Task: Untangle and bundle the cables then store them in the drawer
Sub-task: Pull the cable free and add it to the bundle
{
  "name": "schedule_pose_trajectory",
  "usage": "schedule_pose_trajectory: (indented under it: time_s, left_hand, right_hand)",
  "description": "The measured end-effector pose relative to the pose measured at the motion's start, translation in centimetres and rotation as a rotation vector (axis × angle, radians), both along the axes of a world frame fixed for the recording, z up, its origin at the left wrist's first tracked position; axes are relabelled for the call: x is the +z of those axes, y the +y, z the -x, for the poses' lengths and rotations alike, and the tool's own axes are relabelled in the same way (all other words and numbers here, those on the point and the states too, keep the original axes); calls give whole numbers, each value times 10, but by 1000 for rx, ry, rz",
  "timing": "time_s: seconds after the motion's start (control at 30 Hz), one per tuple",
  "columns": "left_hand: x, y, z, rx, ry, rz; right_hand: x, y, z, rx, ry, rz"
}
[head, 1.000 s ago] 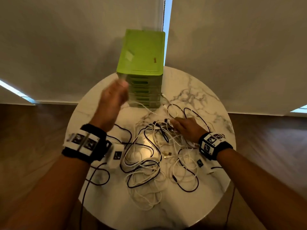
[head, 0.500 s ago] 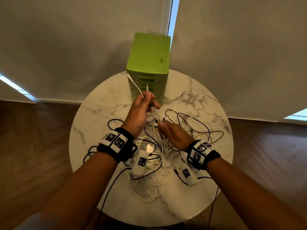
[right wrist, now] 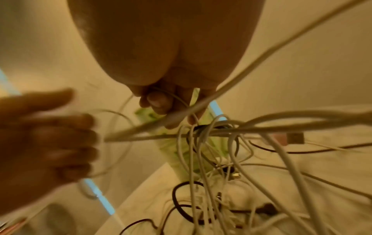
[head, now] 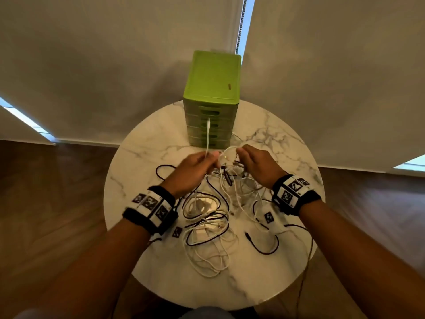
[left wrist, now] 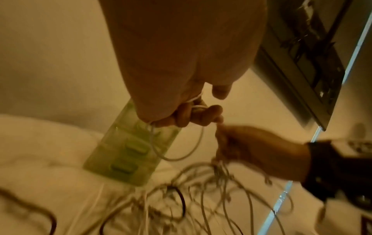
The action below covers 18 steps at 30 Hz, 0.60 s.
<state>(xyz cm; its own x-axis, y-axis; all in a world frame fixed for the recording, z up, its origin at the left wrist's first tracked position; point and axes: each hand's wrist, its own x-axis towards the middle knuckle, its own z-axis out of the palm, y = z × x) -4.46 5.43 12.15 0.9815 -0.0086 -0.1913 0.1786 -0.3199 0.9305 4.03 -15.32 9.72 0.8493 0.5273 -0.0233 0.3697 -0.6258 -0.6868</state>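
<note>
- The left hand (head: 195, 165) pinches a white cable (head: 207, 137) between thumb and curled fingers; the cable's free end, with its plug, sticks up past the fingers in front of the green drawer unit (head: 211, 100).
- From that grip a slack loop of the same cable hangs across to the right hand (head: 257, 168), whose fingers are curled around a bunch of white strands lifted just above the table.
- The tangle of cables (head: 211, 217) lies on the round marble table (head: 142, 157), below and between the two wrists; white and black cables are mixed, too knotted to count.
- One drawer unit stands at the table's far edge, with five drawer fronts visible, all closed.
</note>
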Motion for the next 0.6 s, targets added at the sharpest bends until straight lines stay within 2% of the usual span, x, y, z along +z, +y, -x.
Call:
schedule_pose_trajectory:
  time_s: [0.13,0.2,0.3,0.4,0.5,0.6]
  left_hand:
    - [-11,-23,-2,133,32,233]
    - [-6,-29,-10,166,44,319]
    - [0,-34,-19,187,2,312]
    - [1,-37,-21,131,-38,307]
    - [3,-32,-16,75,-87,344]
    - [17,-21,-10,132,-124,403]
  right_hand:
    - [22,17,25,189,-115,80]
    - [21,19,34,245,-99,93]
    - [9,18,40,222,28,45]
    - [-13,12,34,155,120,41]
    - [-28,3,23,159,130,72]
    - [-26,0,16,206,92,64]
